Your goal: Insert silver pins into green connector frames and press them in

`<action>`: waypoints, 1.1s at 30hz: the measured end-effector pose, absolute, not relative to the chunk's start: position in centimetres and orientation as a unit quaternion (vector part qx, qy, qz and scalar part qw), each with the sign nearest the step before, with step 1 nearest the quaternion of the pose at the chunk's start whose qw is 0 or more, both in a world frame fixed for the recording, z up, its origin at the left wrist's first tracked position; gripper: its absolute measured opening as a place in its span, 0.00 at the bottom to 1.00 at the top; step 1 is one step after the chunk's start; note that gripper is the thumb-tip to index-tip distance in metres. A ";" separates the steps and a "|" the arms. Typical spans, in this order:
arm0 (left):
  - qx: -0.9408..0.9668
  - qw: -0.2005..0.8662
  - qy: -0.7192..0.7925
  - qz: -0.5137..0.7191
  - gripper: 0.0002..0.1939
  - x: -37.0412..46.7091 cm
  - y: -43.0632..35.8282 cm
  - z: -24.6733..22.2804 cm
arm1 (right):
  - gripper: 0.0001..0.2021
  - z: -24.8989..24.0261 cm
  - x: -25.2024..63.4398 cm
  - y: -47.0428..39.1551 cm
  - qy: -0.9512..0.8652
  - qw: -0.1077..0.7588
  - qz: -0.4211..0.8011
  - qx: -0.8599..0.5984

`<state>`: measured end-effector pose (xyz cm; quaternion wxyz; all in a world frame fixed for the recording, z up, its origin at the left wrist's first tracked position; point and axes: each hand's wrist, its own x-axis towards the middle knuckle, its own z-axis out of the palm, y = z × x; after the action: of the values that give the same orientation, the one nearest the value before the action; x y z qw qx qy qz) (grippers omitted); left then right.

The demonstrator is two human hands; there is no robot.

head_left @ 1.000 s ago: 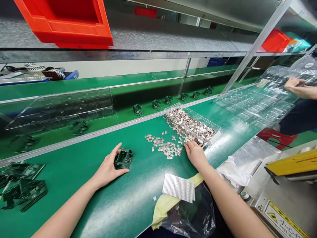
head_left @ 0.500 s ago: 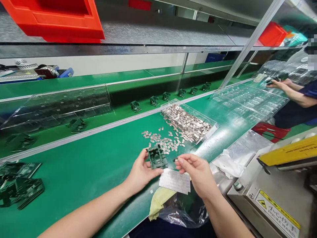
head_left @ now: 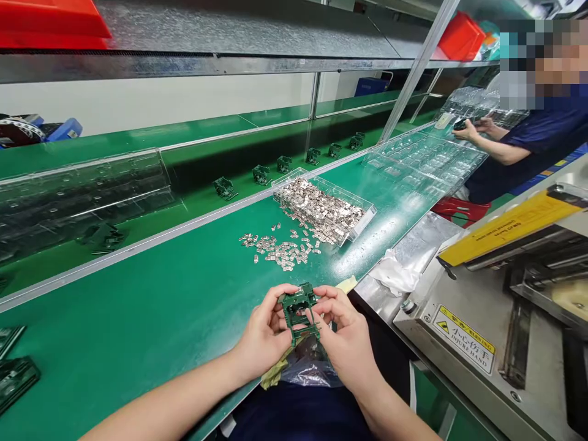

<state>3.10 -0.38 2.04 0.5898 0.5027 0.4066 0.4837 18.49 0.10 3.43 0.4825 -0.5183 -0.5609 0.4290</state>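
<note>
My left hand grips the left side of a dark green plastic housing with an open middle and thin bars at its lower end. My right hand is closed on the housing's right side, with its thumb at the opening. Any small piece under the right fingertips is hidden. Beyond the hands, many small silver metal pieces lie loose on the green work surface. More of them fill a clear plastic tray. Below the hands are a yellow cloth and a clear plastic bag.
Several similar green housings stand in a row along the recessed strip behind a metal rail. More housings lie at lower left. A metal machine with a yellow bar stands at right. A co-worker handles a dark part beyond clear trays.
My right hand has come left onto the housing; the small dark piece between its fingers no longer shows. The ridged silver strips below the hands are out of sight. The view has swung right.
</note>
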 end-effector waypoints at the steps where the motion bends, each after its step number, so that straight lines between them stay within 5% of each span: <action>1: 0.508 0.587 0.406 0.483 0.25 3.1 -0.4 2.0 | 0.09 3.3 18.5 0.0 -0.565 0.483 0.419 -0.521; 13: 0.565 0.519 0.429 0.477 0.14 2.8 -1.1 1.0 | 0.07 2.0 18.0 -1.0 -0.599 0.487 0.362 -0.523; 21: 0.546 0.522 0.444 0.481 0.13 3.1 -1.3 1.1 | 0.12 1.8 17.6 -1.5 -0.443 0.519 0.537 -0.496; 33: 0.562 0.524 0.460 0.445 0.15 3.7 -2.0 1.1 | 0.16 1.0 17.6 -2.1 -0.344 0.564 0.577 -0.480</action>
<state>3.66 -2.00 1.14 0.5238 0.5618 0.4600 0.4454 17.65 -2.11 1.00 0.5644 -0.4795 -0.3439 0.5773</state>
